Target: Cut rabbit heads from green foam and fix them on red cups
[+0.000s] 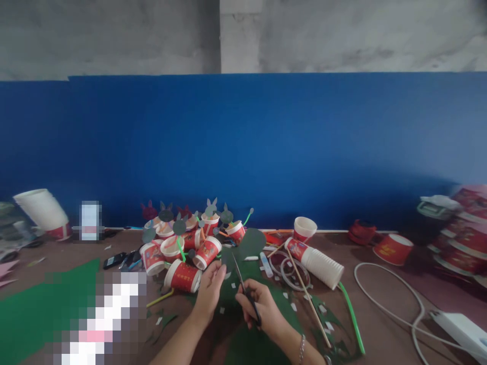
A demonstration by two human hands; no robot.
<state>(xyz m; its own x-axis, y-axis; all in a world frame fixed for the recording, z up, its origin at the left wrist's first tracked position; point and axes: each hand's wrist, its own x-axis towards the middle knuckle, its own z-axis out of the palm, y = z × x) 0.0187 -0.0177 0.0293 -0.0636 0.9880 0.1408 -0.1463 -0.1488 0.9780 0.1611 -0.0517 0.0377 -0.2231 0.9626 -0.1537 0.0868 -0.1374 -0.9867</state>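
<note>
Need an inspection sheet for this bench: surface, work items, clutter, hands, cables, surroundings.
Surface: brown tabletop, partly covered by green material.
Work items: decorated red-and-white cups grouped ahead of the hands, some tipped over; nested cup stack on its side.
Clutter: small white scraps, wooden stick and green tube on the right.
Left hand: holds a dark paper piece.
Right hand: holds scissors, blades pointing away from the wearer, near the paper.
Cables: white cable looped at right, beside a white block.
Surroundings: blue panel behind, grey wall above.
Other people: nothing seen.
</note>
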